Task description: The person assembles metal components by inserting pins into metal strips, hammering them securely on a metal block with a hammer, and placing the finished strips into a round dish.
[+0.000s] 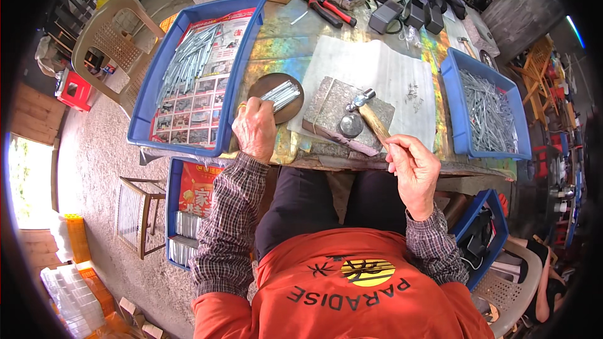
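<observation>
My right hand [414,172] pinches the end of the wooden handle of a ball-peen hammer [375,124]. The hammer's metal head rests over a speckled stone block [321,108]. Beside the head, a round, domed metal piece [351,126] sits on the block. My left hand [256,130] is at the near left rim of a round dark dish [290,112], its fingers curled together by the ends of a bundle of thin metal rods [281,95] lying there. The fingertips are partly hidden, so I cannot tell whether a rod is between them.
A blue tray [218,141] with newspaper and metal rods stands left. At the right, a blue bin [461,122] holds many rods. White paper [352,56] under the block carries small loose pieces [412,91]. Red-handled pliers [331,12] and black devices [384,17] lie farther back.
</observation>
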`<action>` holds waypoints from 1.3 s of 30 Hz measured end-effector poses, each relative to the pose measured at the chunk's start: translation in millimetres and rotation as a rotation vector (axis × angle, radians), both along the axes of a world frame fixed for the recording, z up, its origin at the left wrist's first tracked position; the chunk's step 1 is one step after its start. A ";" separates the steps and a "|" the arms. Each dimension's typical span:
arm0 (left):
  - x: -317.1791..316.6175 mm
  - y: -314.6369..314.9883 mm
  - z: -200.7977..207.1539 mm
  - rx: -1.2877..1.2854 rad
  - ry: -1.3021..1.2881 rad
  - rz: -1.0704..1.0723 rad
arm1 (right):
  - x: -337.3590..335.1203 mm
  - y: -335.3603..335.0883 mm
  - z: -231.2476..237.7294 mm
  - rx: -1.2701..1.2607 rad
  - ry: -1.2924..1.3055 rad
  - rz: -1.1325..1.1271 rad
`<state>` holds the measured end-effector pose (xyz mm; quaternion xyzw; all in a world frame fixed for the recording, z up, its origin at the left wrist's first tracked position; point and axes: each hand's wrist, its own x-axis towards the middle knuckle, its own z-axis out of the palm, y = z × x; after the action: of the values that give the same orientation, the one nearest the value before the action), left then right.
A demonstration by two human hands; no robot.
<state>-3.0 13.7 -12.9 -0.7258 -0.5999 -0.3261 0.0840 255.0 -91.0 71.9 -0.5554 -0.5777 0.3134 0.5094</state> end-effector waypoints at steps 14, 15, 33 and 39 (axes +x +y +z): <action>-25.6 0.0 60.8 -0.010 -0.009 -0.072 | 9.6 2.4 -0.4 -0.015 -0.028 -0.030; -36.5 4.4 73.1 0.011 0.011 -0.068 | 10.5 2.2 -0.8 -0.008 -0.015 -0.021; -146.2 159.7 27.7 -0.454 0.231 0.413 | 9.3 25.4 -2.3 -0.051 -0.129 -0.040; -135.6 174.7 23.2 -0.483 0.148 0.477 | 8.9 29.5 -3.5 -0.061 -0.152 -0.026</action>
<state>-138.6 188.4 10.3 -0.5860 -0.8046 -0.0924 0.0271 263.9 -61.5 68.4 -0.6004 -0.5976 0.2813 0.4508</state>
